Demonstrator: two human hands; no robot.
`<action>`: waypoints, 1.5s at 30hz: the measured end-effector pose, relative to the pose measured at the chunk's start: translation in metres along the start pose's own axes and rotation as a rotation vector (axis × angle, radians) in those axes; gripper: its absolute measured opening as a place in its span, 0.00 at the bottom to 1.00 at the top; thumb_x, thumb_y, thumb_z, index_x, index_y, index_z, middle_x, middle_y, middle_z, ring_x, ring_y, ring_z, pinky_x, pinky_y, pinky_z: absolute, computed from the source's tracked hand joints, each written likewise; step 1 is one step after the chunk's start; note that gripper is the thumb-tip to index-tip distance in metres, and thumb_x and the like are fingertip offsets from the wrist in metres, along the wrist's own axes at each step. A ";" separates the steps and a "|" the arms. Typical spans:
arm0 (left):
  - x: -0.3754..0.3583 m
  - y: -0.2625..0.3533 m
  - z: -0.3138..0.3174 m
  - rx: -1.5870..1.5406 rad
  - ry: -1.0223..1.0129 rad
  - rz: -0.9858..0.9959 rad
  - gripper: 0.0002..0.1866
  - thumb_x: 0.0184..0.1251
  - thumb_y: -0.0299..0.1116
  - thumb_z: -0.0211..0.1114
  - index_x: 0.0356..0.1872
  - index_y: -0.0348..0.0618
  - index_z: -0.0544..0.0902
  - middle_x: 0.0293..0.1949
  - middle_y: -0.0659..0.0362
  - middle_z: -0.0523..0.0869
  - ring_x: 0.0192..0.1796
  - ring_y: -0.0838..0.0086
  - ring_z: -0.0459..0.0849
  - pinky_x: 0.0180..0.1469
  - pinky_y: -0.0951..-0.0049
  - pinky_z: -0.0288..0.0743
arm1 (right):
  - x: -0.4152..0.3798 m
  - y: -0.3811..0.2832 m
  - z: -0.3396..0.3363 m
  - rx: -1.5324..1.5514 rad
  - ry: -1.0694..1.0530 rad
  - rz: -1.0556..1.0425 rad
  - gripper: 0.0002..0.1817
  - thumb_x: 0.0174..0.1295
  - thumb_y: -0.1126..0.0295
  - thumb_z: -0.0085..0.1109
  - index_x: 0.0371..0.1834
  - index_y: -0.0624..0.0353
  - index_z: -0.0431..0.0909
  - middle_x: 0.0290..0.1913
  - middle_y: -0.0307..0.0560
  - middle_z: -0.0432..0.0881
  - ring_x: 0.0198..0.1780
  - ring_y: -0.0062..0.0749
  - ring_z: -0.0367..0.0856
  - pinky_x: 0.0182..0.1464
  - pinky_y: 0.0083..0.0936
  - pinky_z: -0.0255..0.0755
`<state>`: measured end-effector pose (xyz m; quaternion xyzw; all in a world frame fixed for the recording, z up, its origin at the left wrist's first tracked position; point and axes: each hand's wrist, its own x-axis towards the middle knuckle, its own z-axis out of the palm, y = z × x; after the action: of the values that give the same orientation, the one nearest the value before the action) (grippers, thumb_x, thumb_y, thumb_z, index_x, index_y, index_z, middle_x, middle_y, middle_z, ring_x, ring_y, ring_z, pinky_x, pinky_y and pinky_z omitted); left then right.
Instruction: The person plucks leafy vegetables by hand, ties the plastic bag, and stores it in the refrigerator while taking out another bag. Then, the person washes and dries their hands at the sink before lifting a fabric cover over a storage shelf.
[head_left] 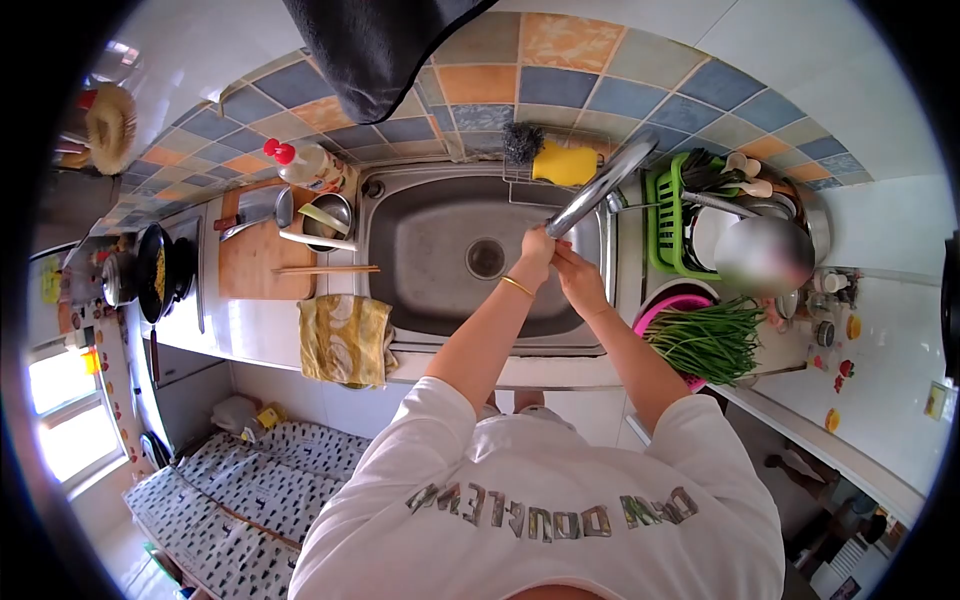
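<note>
The tap [600, 188] is a long, shiny metal spout, slanting from its base at the sink's [440, 230] back right corner toward the middle of the basin. Its outlet end sits at the two hands, over the drain [485, 258].

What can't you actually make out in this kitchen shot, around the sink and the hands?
Head view only:
- Whether water runs from the faucet: too fine to see.
- What the left hand and right hand hold, if anything: hands hide it.
- The round thing right of the sink: blurred out.
- Small jars beyond: too small.
</note>
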<state>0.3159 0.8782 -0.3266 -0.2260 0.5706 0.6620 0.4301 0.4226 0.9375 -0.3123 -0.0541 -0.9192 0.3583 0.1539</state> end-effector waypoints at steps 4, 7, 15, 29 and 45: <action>0.012 0.003 -0.005 -0.147 -0.077 -0.032 0.12 0.76 0.41 0.48 0.39 0.47 0.78 0.23 0.62 0.76 0.20 0.75 0.71 0.23 0.73 0.69 | -0.009 0.016 0.003 0.196 0.259 0.288 0.24 0.60 0.83 0.52 0.61 0.59 0.74 0.43 0.49 0.80 0.39 0.35 0.82 0.41 0.28 0.77; 0.027 0.001 -0.017 -0.289 -0.283 -0.128 0.13 0.76 0.44 0.50 0.34 0.50 0.75 0.19 0.65 0.71 0.16 0.79 0.63 0.19 0.75 0.58 | -0.004 0.042 0.007 0.509 0.381 0.669 0.36 0.58 0.81 0.55 0.73 0.60 0.58 0.35 0.44 0.74 0.32 0.26 0.76 0.34 0.20 0.74; -0.014 0.030 -0.010 -0.595 -0.337 -0.223 0.17 0.78 0.42 0.43 0.26 0.51 0.68 0.15 0.69 0.53 0.15 0.81 0.50 0.18 0.76 0.43 | 0.055 0.057 -0.030 0.568 0.444 0.837 0.45 0.56 0.81 0.54 0.77 0.64 0.42 0.34 0.43 0.76 0.30 0.25 0.74 0.30 0.22 0.73; -0.005 0.011 -0.111 0.087 -0.211 0.207 0.15 0.69 0.23 0.46 0.52 0.37 0.76 0.36 0.56 0.81 0.32 0.73 0.80 0.34 0.74 0.75 | 0.029 0.077 -0.014 0.485 0.072 0.964 0.24 0.66 0.74 0.53 0.65 0.66 0.65 0.49 0.52 0.79 0.46 0.32 0.81 0.51 0.27 0.77; -0.099 0.066 -0.170 0.713 0.082 0.625 0.09 0.62 0.34 0.67 0.29 0.38 0.87 0.20 0.52 0.84 0.31 0.67 0.89 0.34 0.68 0.81 | 0.038 -0.075 -0.005 0.465 0.021 0.566 0.10 0.61 0.67 0.65 0.31 0.64 0.82 0.24 0.43 0.83 0.28 0.21 0.82 0.30 0.20 0.72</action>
<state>0.2806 0.6875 -0.2530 0.0924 0.8194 0.5131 0.2381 0.3891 0.8935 -0.2485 -0.2736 -0.7600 0.5858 0.0660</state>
